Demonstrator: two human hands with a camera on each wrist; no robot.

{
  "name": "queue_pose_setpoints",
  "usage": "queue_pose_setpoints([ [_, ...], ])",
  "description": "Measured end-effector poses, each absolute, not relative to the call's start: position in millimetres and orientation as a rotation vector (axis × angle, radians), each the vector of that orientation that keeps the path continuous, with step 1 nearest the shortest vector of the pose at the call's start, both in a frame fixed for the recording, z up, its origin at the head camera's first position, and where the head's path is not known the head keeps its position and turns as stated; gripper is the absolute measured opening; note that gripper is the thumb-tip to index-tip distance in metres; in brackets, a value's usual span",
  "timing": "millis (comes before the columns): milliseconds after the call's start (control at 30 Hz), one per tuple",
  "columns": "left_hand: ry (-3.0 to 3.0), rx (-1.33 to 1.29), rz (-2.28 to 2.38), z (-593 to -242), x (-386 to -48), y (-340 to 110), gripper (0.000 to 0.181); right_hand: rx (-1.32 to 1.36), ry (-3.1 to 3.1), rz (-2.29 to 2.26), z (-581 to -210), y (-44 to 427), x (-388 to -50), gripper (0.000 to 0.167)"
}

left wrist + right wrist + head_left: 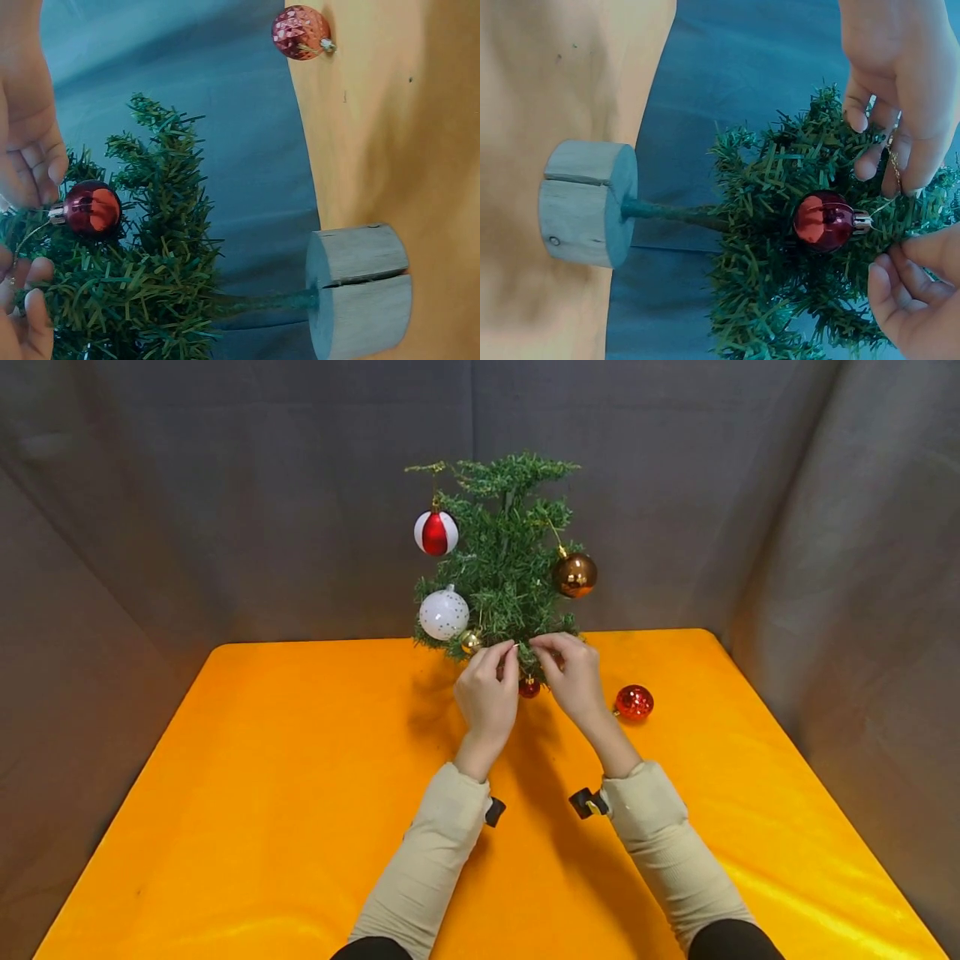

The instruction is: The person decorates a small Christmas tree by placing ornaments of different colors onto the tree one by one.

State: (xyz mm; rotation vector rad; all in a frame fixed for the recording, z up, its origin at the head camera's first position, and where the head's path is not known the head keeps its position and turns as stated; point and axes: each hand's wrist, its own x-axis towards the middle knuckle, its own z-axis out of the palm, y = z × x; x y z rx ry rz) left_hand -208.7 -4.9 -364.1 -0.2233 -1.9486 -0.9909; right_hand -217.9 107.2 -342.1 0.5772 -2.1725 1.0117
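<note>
A small shiny dark-red bauble (pixel 529 687) with a silver cap hangs at the lower front of a small artificial Christmas tree (pixel 510 552). From its cap a thin gold string (pixel 893 161) runs to my left hand (pixel 487 693), which pinches it between thumb and forefinger. Just to the right, my right hand (pixel 573 681) has its thumb and forefinger brought close together among the lower branches; whether anything lies between those tips is hidden. Both wrist views show the hands facing each other around the bauble's cap.
On the tree hang a red-and-white bauble (pixel 436 532), a speckled white one (pixel 444 614), a small gold one (pixel 470 642) and a brown one (pixel 576 575). A faceted red bauble (pixel 634 702) lies right on the orange-covered table (pixel 285 793). The tree stands on a wooden block (pixel 364 292).
</note>
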Motion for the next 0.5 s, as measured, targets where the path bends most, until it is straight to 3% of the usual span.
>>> queue_pose_setpoints([
  [500, -1.949, -0.262, -1.034, -368.3, -206.2, -5.5, 0.016, 0.634, -2.108, 1.091, -347.9, 112.3, -213.3, 0.011],
])
